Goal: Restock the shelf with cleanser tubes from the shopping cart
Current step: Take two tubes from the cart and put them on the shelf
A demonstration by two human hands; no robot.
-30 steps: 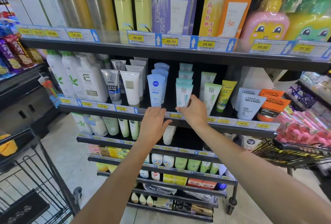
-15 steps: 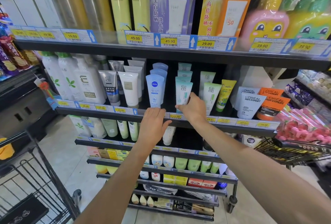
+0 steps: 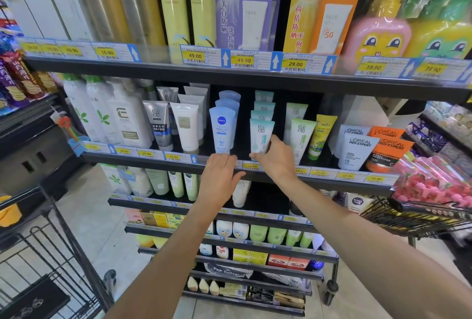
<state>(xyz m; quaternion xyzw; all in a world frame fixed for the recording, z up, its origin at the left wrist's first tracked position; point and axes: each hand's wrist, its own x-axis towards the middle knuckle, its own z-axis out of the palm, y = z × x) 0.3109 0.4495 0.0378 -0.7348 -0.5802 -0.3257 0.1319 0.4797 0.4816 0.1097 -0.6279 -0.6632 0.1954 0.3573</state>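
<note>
Right hand (image 3: 277, 159) at the front edge of the second shelf (image 3: 332, 182), fingers and thumb pinching the lower end of a white-and-teal cleanser tube (image 3: 261, 137), front of a row of the same tubes, standing upright. Left hand (image 3: 219, 175) flat, fingers straight and relaxed, resting on the shelf's front edge just below a blue tube (image 3: 221, 132). Shopping cart (image 3: 46, 262) at lower left.

A blue tube (image 3: 221, 130) reads NIVEA. Right of it, white and orange tubes (image 3: 358, 150) read L'OREAL MEN EXPERT. Upper-shelf price tags (image 3: 195, 56) read 49.00, 49.90 and 29.00.
</note>
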